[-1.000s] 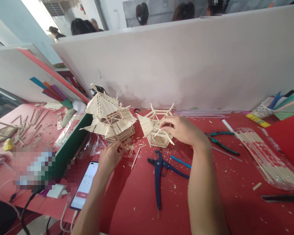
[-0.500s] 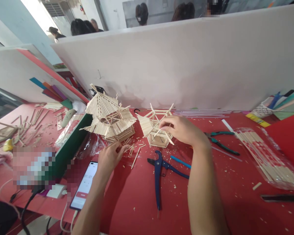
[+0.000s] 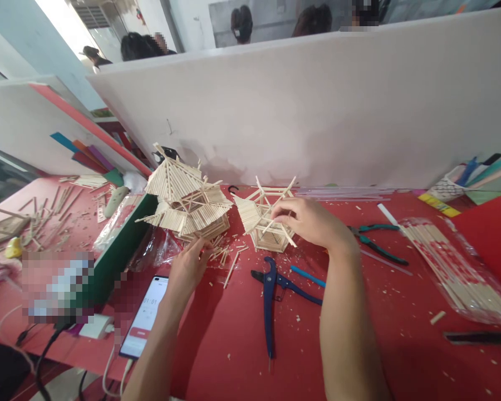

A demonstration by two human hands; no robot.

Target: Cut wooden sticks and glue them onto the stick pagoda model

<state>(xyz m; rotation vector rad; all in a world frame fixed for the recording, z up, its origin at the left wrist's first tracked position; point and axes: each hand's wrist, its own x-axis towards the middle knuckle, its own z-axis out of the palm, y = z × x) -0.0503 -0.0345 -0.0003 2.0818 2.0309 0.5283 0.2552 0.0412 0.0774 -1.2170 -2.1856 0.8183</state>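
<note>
My right hand [image 3: 303, 220] is closed in a pinch over the smaller, part-roofed stick pavilion [image 3: 271, 242], its fingertips on a short wooden stick [image 3: 269, 226]. Roof sticks line this model's left side, while bare beams show at its back. Left of it stands a larger stick pavilion [image 3: 183, 192] with two roof tiers. My left hand [image 3: 188, 264] is low at the front of that larger model, beside a scatter of short cut sticks [image 3: 223, 254]. Its fingers are bent together, and whatever they hold is hidden.
Blue cutters [image 3: 269, 301] and a blue strip [image 3: 307, 275] lie in front. Green-handled pliers [image 3: 382, 242] and bagged sticks [image 3: 455, 267] are at right. A phone [image 3: 144, 317], cables and a green box wall [image 3: 112, 256] are at left. A white partition [image 3: 317, 111] stands behind.
My left hand has shifted slightly left and up toward the larger pavilion, its fingers drawing closer together. My right hand has stayed in place on the smaller pavilion.
</note>
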